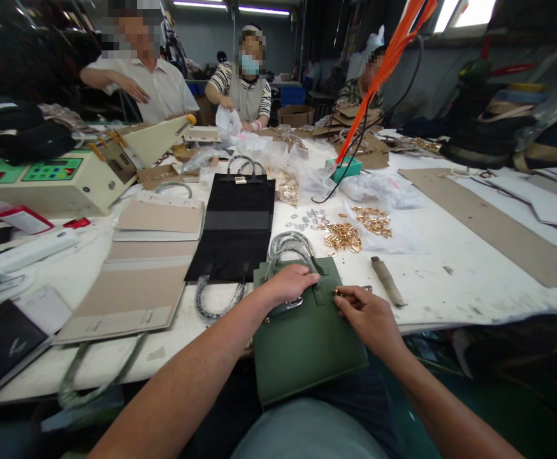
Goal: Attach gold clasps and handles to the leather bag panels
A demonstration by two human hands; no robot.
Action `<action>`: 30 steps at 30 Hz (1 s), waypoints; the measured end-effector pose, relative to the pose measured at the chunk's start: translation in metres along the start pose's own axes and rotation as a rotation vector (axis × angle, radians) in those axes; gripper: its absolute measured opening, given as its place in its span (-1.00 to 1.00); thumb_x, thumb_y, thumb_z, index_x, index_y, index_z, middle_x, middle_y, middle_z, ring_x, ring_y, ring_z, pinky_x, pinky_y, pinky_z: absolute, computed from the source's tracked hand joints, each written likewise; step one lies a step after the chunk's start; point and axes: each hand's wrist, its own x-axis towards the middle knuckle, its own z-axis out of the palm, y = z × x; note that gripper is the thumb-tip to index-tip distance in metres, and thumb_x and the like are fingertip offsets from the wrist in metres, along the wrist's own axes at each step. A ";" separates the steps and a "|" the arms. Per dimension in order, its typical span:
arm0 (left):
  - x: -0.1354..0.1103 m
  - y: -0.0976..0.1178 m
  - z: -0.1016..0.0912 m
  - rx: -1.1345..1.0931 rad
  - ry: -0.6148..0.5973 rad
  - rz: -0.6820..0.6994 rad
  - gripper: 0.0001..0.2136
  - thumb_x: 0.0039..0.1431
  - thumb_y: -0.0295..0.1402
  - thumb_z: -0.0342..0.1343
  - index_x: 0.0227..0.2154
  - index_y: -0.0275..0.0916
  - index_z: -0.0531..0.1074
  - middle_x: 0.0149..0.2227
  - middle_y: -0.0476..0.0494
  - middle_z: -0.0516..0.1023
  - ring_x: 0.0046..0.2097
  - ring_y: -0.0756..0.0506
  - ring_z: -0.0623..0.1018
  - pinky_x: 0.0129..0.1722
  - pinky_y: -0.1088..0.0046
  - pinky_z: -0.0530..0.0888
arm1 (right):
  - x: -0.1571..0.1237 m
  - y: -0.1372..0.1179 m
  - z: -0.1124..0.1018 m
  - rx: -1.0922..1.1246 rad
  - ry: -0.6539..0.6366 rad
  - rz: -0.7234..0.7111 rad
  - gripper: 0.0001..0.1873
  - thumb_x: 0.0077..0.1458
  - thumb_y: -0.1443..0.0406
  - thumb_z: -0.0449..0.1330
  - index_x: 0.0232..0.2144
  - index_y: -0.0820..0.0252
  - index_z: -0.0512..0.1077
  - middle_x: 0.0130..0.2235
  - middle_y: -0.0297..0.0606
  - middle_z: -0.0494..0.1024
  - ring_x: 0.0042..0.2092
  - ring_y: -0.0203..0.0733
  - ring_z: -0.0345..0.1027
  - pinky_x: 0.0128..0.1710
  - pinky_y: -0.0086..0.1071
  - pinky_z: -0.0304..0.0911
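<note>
The left hand (294,282) lies curled on the upper front of a green, smooth-faced handbag (310,357); whether its fingers grip anything, I cannot tell. The right hand (367,313) pinches a small shiny metal piece (336,292) by the bag's right side. Beyond the fingers lie loose gold-coloured metal fittings (343,238); just right, a brown wrapped stick (387,282).

The green bag (307,357) looks smooth, leather-like and softly matt, its handles (290,236) wrapped in glossy clear plastic; the small fittings (343,237) right of centre are shiny gold-toned metal.
</note>
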 end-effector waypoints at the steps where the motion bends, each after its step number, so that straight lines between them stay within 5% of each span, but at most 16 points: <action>1: 0.000 0.000 0.000 -0.005 0.001 -0.002 -0.57 0.12 0.08 0.10 -0.59 -0.17 0.27 -0.57 0.05 0.25 -0.45 -0.04 0.26 -0.43 0.38 0.13 | 0.000 0.000 0.001 -0.033 0.008 -0.034 -0.66 0.15 0.08 0.25 -0.12 0.14 0.60 -0.39 -0.25 0.65 -0.38 -0.09 0.54 -0.30 -0.24 0.43; 7: -0.001 -0.003 0.001 -0.034 0.010 -0.009 -0.55 0.12 0.10 0.11 -0.57 -0.18 0.28 -0.57 0.07 0.23 -0.46 -0.03 0.25 -0.46 0.39 0.11 | 0.001 -0.002 0.004 -0.179 0.041 -0.162 -0.71 0.20 0.14 0.21 -0.12 0.12 0.60 -0.28 -0.22 0.66 -0.29 -0.09 0.53 -0.23 -0.24 0.40; 14: -0.001 -0.005 0.004 -0.079 0.006 -0.003 -0.54 0.12 0.12 0.11 -0.57 -0.18 0.27 -0.56 0.08 0.21 -0.46 -0.02 0.22 -0.44 0.39 0.10 | -0.001 0.000 -0.004 -0.064 -0.067 -0.035 -0.71 0.20 0.10 0.22 -0.12 0.10 0.56 -0.41 -0.30 0.61 -0.39 -0.12 0.50 -0.34 -0.29 0.38; 23: -0.003 -0.001 0.007 -0.075 0.028 0.007 -0.59 0.16 0.05 0.08 -0.54 -0.20 0.29 -0.55 0.07 0.23 -0.44 -0.02 0.26 -0.45 0.40 0.12 | 0.010 -0.004 0.008 -0.346 -0.061 -0.133 -0.83 0.22 0.19 0.17 -0.18 0.05 0.52 -0.39 -0.32 0.62 -0.34 -0.10 0.51 -0.32 -0.30 0.30; 30: -0.002 -0.003 0.005 -0.089 0.010 0.027 -0.61 0.17 0.05 0.08 -0.51 -0.20 0.32 -0.53 0.05 0.27 -0.43 -0.03 0.28 -0.46 0.42 0.16 | 0.016 -0.015 -0.006 -0.368 -0.143 -0.189 -0.86 0.22 0.17 0.20 -0.21 0.01 0.52 -0.42 -0.37 0.60 -0.37 -0.15 0.48 -0.38 -0.35 0.23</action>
